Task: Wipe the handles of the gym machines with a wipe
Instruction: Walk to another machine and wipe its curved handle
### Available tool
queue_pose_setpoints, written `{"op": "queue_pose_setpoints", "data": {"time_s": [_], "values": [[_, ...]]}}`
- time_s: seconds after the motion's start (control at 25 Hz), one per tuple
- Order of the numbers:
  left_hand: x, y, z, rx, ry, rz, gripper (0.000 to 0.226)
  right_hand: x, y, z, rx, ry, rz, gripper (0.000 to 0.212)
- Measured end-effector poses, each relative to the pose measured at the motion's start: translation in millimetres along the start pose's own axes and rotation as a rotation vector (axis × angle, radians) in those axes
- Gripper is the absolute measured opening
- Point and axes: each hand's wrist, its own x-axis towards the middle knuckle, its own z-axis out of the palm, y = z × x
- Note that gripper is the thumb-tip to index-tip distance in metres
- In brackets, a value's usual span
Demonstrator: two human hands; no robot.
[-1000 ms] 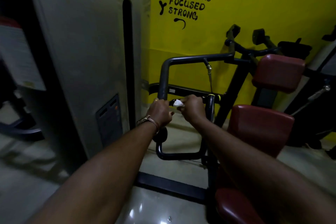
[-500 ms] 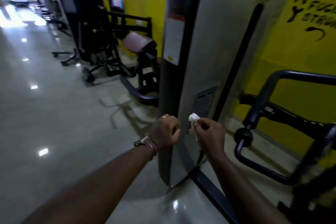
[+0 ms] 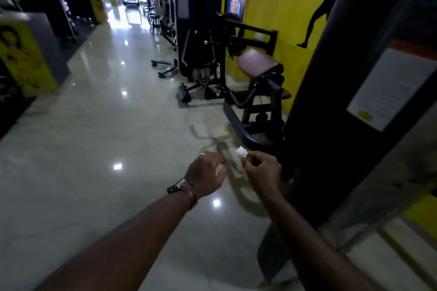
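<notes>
Head view: both hands above the glossy floor [image 3: 94, 149].
Right hand [image 3: 262, 170]: pinches small crumpled white wipe [image 3: 240, 151], sticking up-left; long axis unclear.
Left hand [image 3: 205, 173]: loosely curled, empty, just left of wipe.
Hidden: wipe's lower part behind fingers.

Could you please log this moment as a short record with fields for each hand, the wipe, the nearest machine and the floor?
left hand: left hand held over the floor, fingers loosely curled, holding nothing
right hand: right hand pinches the wipe
wipe: small white wipe, crumpled, touching no handle
nearest machine: dark machine column close at the right
next machine: machine with a maroon pad ahead by the yellow wall
floor: glossy floor with light reflections
</notes>
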Motion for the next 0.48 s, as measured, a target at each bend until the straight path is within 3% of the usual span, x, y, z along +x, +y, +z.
{"op": "queue_pose_setpoints", "data": {"time_s": [0.48], "values": [[130, -196, -1, 0.024, 0.039, -0.038, 0.019, 171, -12, 161, 0.071, -0.009, 0.072, 0.012]]}}
